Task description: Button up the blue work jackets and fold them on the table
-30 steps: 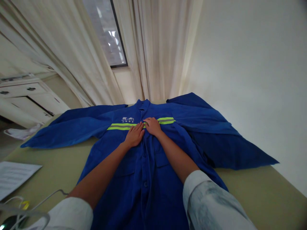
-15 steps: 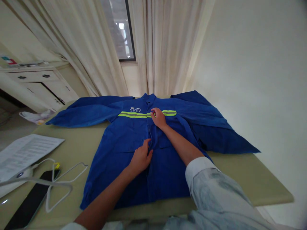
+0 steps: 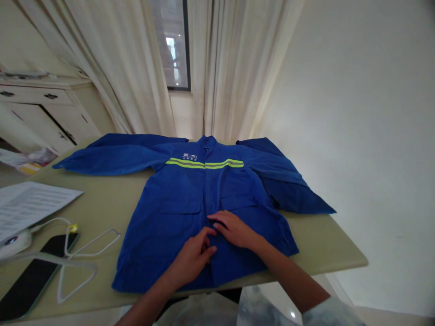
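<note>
A blue work jacket [image 3: 176, 194] with a yellow-green reflective stripe across the chest lies front up on a pale green table [image 3: 326, 244], sleeves spread to both sides. My left hand [image 3: 193, 256] rests on the jacket's lower front by the button placket, fingers loosely curled and pressing the cloth. My right hand [image 3: 233, 228] lies flat just beside it on the same placket, fingers stretched out toward the left. The two hands nearly touch near the hem.
A white wire hanger [image 3: 79, 260] and a black phone [image 3: 29, 280] lie at the table's left front, with a printed sheet [image 3: 27, 203] and a white cable behind them. Cream curtains, a window and a white cabinet [image 3: 41, 117] stand beyond. A wall is at the right.
Both hands slid down the jacket front from the chest stripe to the hem area, the left first, then the right. The camera view pulled back.
</note>
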Motion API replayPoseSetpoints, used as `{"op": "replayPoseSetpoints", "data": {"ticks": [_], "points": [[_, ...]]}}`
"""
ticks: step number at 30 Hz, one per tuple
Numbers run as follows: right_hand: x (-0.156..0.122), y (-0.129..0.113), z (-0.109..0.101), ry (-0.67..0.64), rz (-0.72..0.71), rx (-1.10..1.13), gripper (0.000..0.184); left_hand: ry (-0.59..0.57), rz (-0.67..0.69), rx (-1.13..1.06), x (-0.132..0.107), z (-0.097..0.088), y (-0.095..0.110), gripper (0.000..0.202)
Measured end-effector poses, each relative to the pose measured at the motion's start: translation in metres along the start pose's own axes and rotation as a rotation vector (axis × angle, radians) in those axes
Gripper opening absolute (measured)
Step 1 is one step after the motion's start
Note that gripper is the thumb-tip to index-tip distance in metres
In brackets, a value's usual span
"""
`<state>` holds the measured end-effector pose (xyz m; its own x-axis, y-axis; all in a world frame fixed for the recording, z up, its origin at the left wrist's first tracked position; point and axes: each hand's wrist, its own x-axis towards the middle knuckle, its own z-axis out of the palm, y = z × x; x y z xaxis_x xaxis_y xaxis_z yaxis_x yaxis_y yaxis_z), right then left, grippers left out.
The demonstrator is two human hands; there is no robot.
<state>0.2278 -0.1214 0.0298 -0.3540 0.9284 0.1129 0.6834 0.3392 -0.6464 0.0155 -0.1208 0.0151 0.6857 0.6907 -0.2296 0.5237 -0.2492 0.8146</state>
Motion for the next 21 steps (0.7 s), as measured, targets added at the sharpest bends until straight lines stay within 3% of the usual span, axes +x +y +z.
{"op": "replayPoseSetpoints", "data": {"ticks": [2,5,9,11,13,15,17,18,19,20,21], "points": [[0.011,0.005,-0.003,0.103,0.054,-0.052,0.041,0.047,0.014,0.119,-0.002,0.002,-0.002,0.037],[0.041,0.017,-0.002,0.197,0.072,-0.234,0.053,0.238,0.108,0.477,-0.003,0.014,-0.006,0.046],[0.076,0.037,0.013,0.045,0.145,-0.384,0.074,0.355,0.315,0.693,-0.005,0.033,-0.02,0.066],[0.09,0.045,0.016,-0.009,0.172,-0.418,0.077,0.35,0.332,0.712,-0.006,0.036,-0.024,0.07],[0.102,0.051,0.013,0.025,0.198,-0.454,0.078,0.314,0.309,0.674,-0.004,0.031,-0.023,0.072],[0.114,0.059,0.008,0.099,0.255,-0.485,0.079,0.242,0.277,0.534,0.008,0.011,-0.019,0.066],[0.122,0.067,0.006,0.13,0.328,-0.488,0.081,0.208,0.223,0.263,0.033,-0.027,-0.018,0.052],[0.125,0.071,0.006,0.126,0.356,-0.48,0.083,0.247,0.179,0.076,0.048,-0.052,-0.021,0.047],[0.127,0.074,0.007,0.118,0.374,-0.47,0.084,0.354,0.13,-0.096,0.065,-0.081,-0.026,0.046],[0.128,0.077,0.008,0.115,0.381,-0.461,0.085,0.581,0.048,-0.243,0.082,-0.112,-0.034,0.045],[0.128,0.08,0.009,0.118,0.381,-0.454,0.086,0.882,-0.057,-0.356,0.096,-0.144,-0.044,0.047]]}}
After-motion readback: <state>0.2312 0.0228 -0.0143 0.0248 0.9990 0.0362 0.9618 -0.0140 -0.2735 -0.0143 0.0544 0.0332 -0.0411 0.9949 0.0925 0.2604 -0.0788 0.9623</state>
